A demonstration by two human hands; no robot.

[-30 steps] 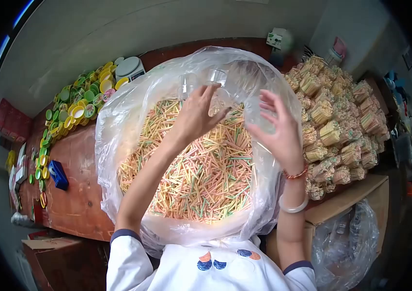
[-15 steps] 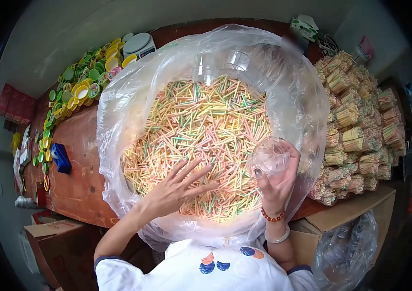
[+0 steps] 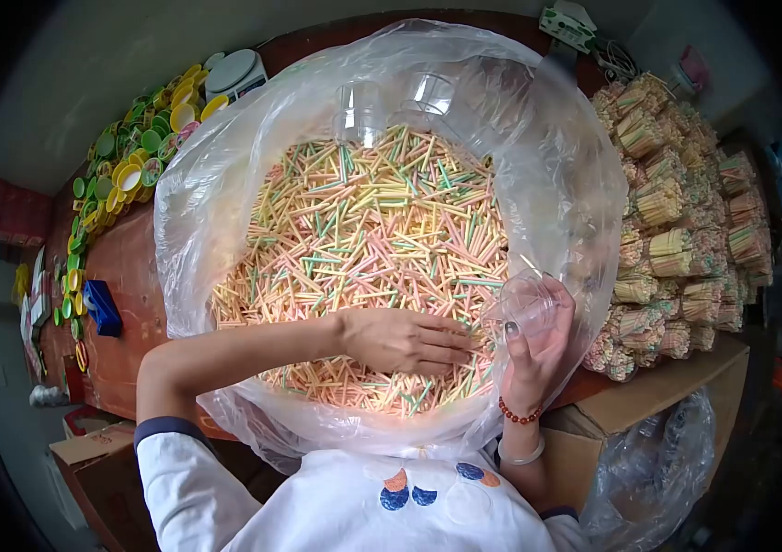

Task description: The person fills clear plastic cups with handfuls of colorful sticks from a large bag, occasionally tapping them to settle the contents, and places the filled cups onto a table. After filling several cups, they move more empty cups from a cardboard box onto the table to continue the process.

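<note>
A big heap of short pastel sticks, pink, yellow and green, fills a clear plastic bag with its mouth spread wide. My left hand lies over the near part of the heap, fingers stretched toward the right and nearly side by side. Its fingertips touch the sticks; whether any are under the palm is hidden. At the heap's right edge, my right hand grips a transparent plastic cup by its side, thumb in front. More clear cups rest on the far side of the bag.
Bundled sticks are stacked high on the right. Yellow and green lids, a white scale and a blue holder are on the brown table at left. Cardboard boxes flank me below.
My left hand has swept right across the sticks, its spread fingers drawing together and the forearm turning sideways. My right hand still holds the cup, slightly farther right. The view has shifted a little.
</note>
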